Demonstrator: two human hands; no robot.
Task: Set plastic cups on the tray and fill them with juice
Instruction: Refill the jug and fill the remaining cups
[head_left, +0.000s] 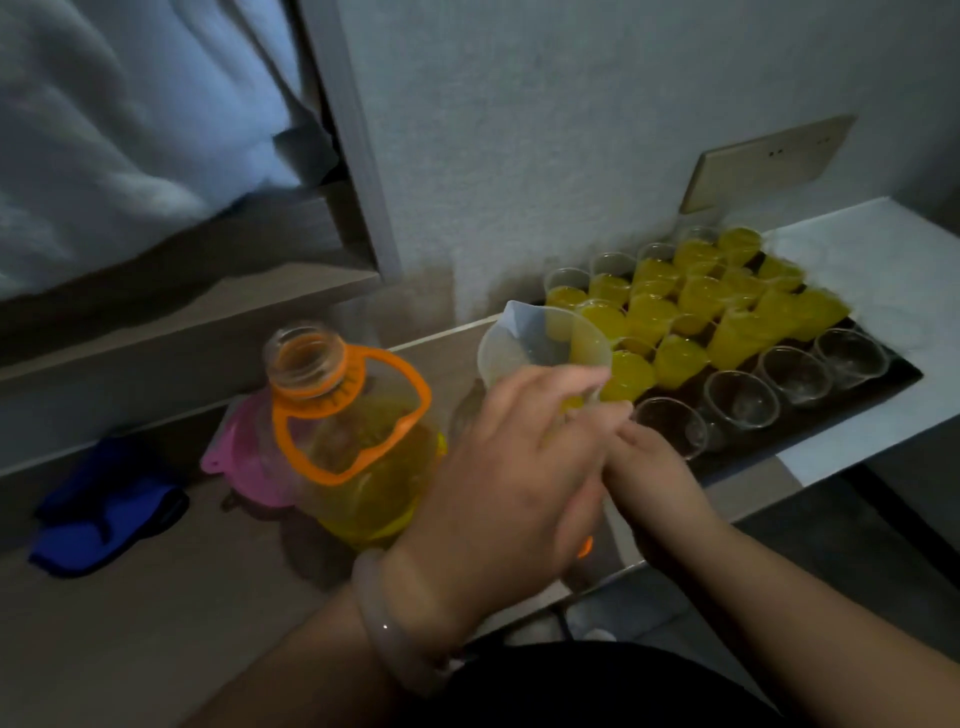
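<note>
A dark tray (901, 375) lies on a white table and carries many clear plastic cups. Most are filled cups (675, 312) holding yellow juice. Several empty cups (740, 399) line the tray's near edge. I hold a translucent measuring jug (540, 343), tilted, over the tray's left corner. My left hand (509, 457), a pale bangle on its wrist, grips the jug's near side. My right hand (654, 473) curls its fingers at the jug's base, beside the nearest empty cup (670, 427). A big open juice bottle (358, 452) with an orange handle stands to the left, partly full.
A pink plastic thing (241, 460) sits behind the bottle, and a blue cloth (104, 509) lies on the floor further left. The white table (872, 260) stands against the wall under a socket plate (769, 161). A bed with white bedding (104, 130) fills the upper left.
</note>
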